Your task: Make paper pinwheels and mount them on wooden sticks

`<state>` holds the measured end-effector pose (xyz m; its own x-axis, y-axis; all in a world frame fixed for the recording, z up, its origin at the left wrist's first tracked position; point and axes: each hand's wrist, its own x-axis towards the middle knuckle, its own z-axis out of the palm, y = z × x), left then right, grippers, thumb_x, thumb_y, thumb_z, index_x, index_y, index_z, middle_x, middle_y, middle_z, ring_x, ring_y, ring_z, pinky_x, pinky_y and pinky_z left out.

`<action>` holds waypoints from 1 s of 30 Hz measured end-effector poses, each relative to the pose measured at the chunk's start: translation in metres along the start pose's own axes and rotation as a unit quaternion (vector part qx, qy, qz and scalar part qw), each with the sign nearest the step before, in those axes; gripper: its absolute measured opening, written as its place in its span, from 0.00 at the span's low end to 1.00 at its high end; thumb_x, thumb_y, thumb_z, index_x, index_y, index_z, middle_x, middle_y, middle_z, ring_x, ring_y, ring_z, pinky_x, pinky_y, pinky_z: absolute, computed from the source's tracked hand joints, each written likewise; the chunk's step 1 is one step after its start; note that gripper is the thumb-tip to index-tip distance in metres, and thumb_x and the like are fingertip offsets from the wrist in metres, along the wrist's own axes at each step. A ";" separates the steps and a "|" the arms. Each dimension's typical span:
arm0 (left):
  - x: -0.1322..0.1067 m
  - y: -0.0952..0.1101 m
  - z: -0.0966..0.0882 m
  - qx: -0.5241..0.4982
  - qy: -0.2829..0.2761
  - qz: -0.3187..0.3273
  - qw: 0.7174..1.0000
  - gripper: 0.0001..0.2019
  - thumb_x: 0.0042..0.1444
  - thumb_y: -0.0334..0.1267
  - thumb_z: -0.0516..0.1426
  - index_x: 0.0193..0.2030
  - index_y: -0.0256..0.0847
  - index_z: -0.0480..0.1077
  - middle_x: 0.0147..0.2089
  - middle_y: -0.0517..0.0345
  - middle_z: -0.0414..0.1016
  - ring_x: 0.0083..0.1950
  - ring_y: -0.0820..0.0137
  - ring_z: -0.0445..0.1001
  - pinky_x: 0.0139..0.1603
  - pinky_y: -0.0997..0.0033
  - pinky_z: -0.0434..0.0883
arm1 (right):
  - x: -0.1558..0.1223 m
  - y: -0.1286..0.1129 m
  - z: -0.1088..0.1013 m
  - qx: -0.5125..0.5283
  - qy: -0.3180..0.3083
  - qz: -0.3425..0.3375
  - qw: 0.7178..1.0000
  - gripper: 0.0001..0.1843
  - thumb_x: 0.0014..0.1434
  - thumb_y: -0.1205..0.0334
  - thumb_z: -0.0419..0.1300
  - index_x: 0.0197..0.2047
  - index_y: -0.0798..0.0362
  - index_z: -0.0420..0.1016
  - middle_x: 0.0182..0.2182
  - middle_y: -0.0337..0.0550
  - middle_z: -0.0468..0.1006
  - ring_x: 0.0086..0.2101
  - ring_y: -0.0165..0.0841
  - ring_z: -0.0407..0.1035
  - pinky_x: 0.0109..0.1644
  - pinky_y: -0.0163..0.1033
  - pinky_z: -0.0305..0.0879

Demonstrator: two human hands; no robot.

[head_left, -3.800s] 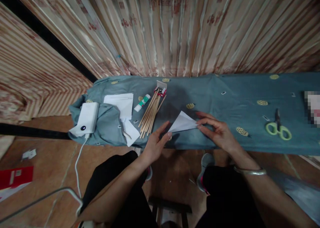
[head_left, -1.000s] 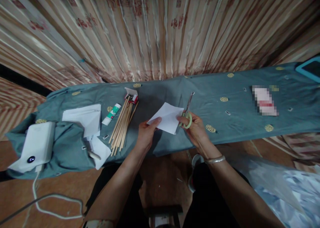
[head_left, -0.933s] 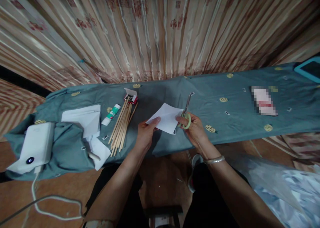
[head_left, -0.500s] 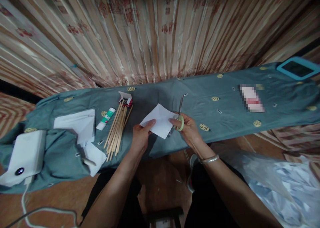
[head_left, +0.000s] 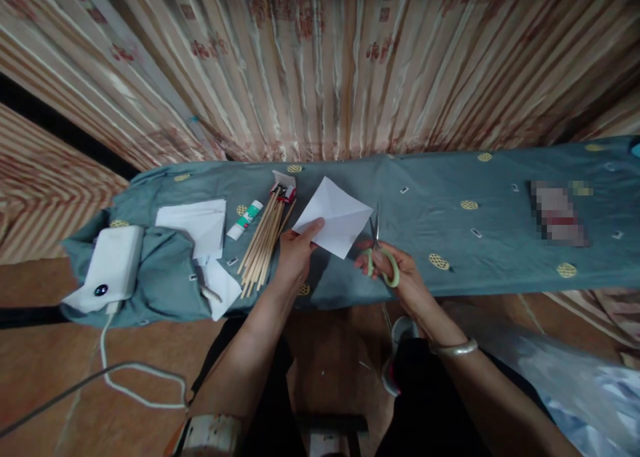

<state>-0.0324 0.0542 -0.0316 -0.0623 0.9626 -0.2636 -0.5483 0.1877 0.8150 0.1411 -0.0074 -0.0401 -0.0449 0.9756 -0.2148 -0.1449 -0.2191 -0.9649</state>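
Note:
My left hand [head_left: 296, 255] pinches the lower left edge of a folded white paper [head_left: 336, 217] and holds it tilted above the blue cloth-covered table [head_left: 450, 243]. My right hand [head_left: 400, 278] grips green-handled scissors [head_left: 381, 257], fingers through the loops, blades pointing up just right of the paper's lower corner. A silver bangle sits on my right wrist.
Left of my hands lie a bundle of wooden sticks [head_left: 265, 240], a glue tube [head_left: 245, 219], a small red box [head_left: 283, 188], white paper sheets [head_left: 195, 223] and a white power bank [head_left: 113, 267] with its cable. A striped curtain hangs behind. Clear plastic lies at the lower right.
Since 3.8 s ago my right hand picked up the scissors. In the last half second the paper rose and the scissors drew slightly down and away from its edge.

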 end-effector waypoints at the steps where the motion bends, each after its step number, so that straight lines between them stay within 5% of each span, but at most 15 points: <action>1: 0.002 0.003 -0.002 -0.004 0.005 0.003 1.000 0.18 0.34 0.40 0.72 0.33 0.38 0.76 0.34 0.56 0.80 0.35 0.69 0.77 0.36 0.70 0.72 | -0.003 0.004 0.002 -0.007 -0.026 0.009 1.000 0.22 0.51 0.43 0.66 0.42 0.51 0.78 0.30 0.42 0.80 0.27 0.29 0.68 0.28 0.33 0.62; 9: 0.008 0.021 -0.015 -0.032 0.022 0.021 0.999 0.20 0.36 0.42 0.73 0.37 0.44 0.74 0.37 0.61 0.80 0.44 0.65 0.75 0.39 0.67 0.71 | -0.016 0.020 0.015 -0.038 -0.149 0.041 0.987 0.22 0.53 0.45 0.66 0.46 0.49 0.79 0.28 0.41 0.78 0.29 0.31 0.70 0.34 0.37 0.67; 24: 0.005 0.011 -0.011 -0.024 0.032 0.004 0.999 0.11 0.44 0.37 0.68 0.33 0.37 0.74 0.33 0.55 0.79 0.37 0.65 0.78 0.34 0.69 0.74 | -0.015 0.017 0.024 -0.085 -0.125 0.039 0.988 0.19 0.50 0.46 0.68 0.44 0.45 0.81 0.24 0.37 0.75 0.25 0.30 0.65 0.28 0.35 0.62; 30: 0.004 0.010 -0.010 -0.031 0.041 0.002 0.999 0.11 0.44 0.35 0.68 0.34 0.37 0.75 0.34 0.54 0.80 0.41 0.62 0.79 0.38 0.67 0.75 | -0.014 0.016 0.025 -0.094 -0.114 0.027 0.989 0.21 0.49 0.43 0.68 0.42 0.46 0.81 0.23 0.37 0.74 0.24 0.29 0.63 0.26 0.34 0.59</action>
<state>-0.0468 0.0583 -0.0294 -0.1319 0.9434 -0.3042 -0.5982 0.1689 0.7833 0.1146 -0.0253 -0.0489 -0.2727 0.9299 -0.2469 0.0493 -0.2428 -0.9688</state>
